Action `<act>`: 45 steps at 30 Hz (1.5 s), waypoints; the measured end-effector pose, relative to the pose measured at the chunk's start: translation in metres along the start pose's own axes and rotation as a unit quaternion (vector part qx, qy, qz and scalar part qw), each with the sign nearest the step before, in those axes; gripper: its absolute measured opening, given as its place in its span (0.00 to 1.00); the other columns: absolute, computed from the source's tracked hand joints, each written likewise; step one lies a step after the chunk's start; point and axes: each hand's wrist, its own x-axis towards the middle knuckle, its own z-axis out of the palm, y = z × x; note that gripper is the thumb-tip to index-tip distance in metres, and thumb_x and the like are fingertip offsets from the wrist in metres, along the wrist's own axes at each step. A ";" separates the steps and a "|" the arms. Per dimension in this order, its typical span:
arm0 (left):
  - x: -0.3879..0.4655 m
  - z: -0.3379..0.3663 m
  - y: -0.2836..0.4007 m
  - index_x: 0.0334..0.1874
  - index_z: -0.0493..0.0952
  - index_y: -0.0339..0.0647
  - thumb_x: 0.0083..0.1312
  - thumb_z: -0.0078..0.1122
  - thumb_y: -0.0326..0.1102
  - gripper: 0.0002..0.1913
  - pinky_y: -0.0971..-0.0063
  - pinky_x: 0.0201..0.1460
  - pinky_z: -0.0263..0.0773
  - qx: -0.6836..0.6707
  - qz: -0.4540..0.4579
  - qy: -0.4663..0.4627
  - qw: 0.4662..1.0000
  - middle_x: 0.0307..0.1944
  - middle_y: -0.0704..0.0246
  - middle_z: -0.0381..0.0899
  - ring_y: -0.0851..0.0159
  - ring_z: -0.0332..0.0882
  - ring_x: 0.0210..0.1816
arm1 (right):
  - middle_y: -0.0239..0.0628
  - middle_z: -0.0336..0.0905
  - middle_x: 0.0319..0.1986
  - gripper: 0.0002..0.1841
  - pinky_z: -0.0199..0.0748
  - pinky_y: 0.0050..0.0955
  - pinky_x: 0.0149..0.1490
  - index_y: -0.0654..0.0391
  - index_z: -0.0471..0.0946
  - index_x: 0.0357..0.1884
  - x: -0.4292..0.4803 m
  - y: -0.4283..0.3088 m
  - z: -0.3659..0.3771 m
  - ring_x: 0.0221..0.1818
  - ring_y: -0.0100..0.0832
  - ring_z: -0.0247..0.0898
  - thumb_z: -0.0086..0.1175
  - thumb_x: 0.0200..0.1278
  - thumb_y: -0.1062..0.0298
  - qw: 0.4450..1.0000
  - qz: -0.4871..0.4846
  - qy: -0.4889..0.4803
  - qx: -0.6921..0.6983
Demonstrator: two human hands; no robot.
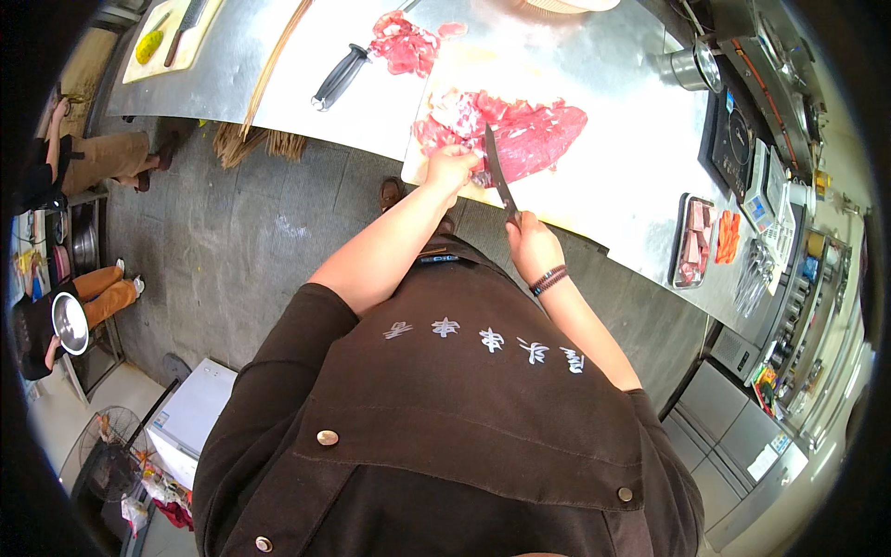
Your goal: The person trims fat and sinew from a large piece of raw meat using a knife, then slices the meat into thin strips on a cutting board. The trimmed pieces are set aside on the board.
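Note:
A large slab of raw red meat (pixel 546 136) with pale fat lies on a whitish cutting board (pixel 415 166) near the front edge of the steel table. My left hand (pixel 451 168) pinches the slab's near left edge between thumb and fingers. In my right hand (pixel 536 247) is the handle of a knife, whose dark, slightly curved blade (pixel 495 163) points away from me and lies across the meat, just right of my left hand. Beyond the board's left side rests a smaller heap of raw meat (pixel 405 43). A black-handled tool (pixel 341 78) reaches under that heap, its shaft partly hidden.
Long bamboo skewers (pixel 275 63) cross the table at left. Farther left, another cutting board (pixel 182 59) bears a knife and a yellow-green fruit (pixel 149 47). A tray of meat pieces (pixel 694 240), orange strips (pixel 727 237) and an induction cooker (pixel 734 129) stand at right. Two people are at far left.

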 end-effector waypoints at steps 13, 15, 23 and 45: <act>-0.002 -0.009 -0.008 0.33 0.78 0.37 0.59 0.61 0.25 0.02 0.77 0.20 0.61 -0.010 0.014 0.030 0.999 0.22 0.71 0.76 0.74 0.67 0.17 | 0.58 0.82 0.31 0.14 0.80 0.51 0.42 0.64 0.71 0.43 0.007 -0.015 0.006 0.35 0.56 0.82 0.53 0.71 0.60 0.999 0.027 -0.029 -0.026; -0.005 -0.009 -0.011 0.32 0.79 0.38 0.59 0.61 0.26 0.01 0.78 0.21 0.62 -0.015 0.017 0.028 0.999 0.22 0.71 0.76 0.74 0.67 0.17 | 0.58 0.82 0.31 0.14 0.80 0.51 0.42 0.64 0.72 0.43 0.010 -0.016 0.007 0.35 0.57 0.81 0.53 0.71 0.60 0.999 0.023 -0.032 -0.028; -0.008 -0.016 -0.015 0.33 0.78 0.38 0.64 0.57 0.25 0.02 0.78 0.27 0.66 -0.028 -0.008 0.028 0.999 0.27 0.69 0.78 0.72 0.69 0.23 | 0.60 0.82 0.31 0.15 0.78 0.52 0.44 0.66 0.73 0.42 0.043 -0.018 -0.018 0.37 0.58 0.81 0.54 0.69 0.61 0.996 -0.006 -0.078 -0.034; -0.021 -0.007 -0.027 0.46 0.74 0.40 0.70 0.55 0.25 0.05 0.76 0.32 0.75 -0.107 -0.048 0.073 0.990 0.33 0.67 0.80 0.69 0.77 0.30 | 0.50 0.81 0.30 0.13 0.79 0.47 0.32 0.57 0.70 0.44 -0.028 0.034 -0.018 0.28 0.52 0.80 0.55 0.70 0.58 0.992 -0.065 -0.016 -0.107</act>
